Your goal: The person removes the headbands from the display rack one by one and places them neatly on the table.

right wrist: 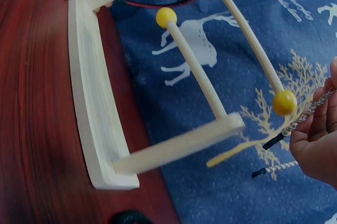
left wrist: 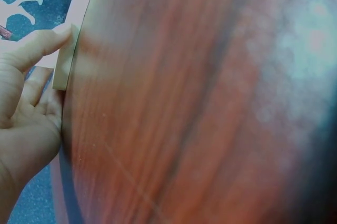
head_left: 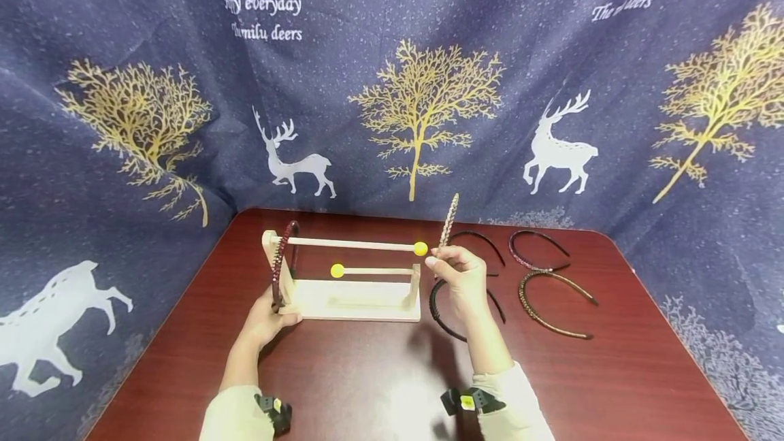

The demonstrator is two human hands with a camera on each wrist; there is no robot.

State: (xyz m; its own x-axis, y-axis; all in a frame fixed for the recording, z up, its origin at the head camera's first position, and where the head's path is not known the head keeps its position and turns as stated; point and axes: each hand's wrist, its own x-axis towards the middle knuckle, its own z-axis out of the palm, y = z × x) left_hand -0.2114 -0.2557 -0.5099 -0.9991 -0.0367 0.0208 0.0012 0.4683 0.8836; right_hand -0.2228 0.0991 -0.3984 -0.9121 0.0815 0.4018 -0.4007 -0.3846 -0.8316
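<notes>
A pale wooden rack [head_left: 376,313] stands on the table, with two rods tipped in yellow balls. My left hand [head_left: 265,322] holds its left base end, thumb on the board [left wrist: 66,63] in the left wrist view. Around the upper rod at its left end hangs a dark red headband [head_left: 280,264]. My right hand [head_left: 468,284] pinches a light braided headband [head_left: 450,220] just right of the upper rod's yellow ball [head_left: 420,248]. In the right wrist view the braided headband [right wrist: 311,112] shows two dark tips close to that ball [right wrist: 285,102].
On the table's right side lie several headbands: a bronze one [head_left: 531,312], a pinkish dark one [head_left: 513,250], and black ones [head_left: 493,243] [head_left: 436,312] partly behind my right hand. A blue cloth [head_left: 367,155] with deer and trees hangs behind the reddish-brown table [head_left: 343,380].
</notes>
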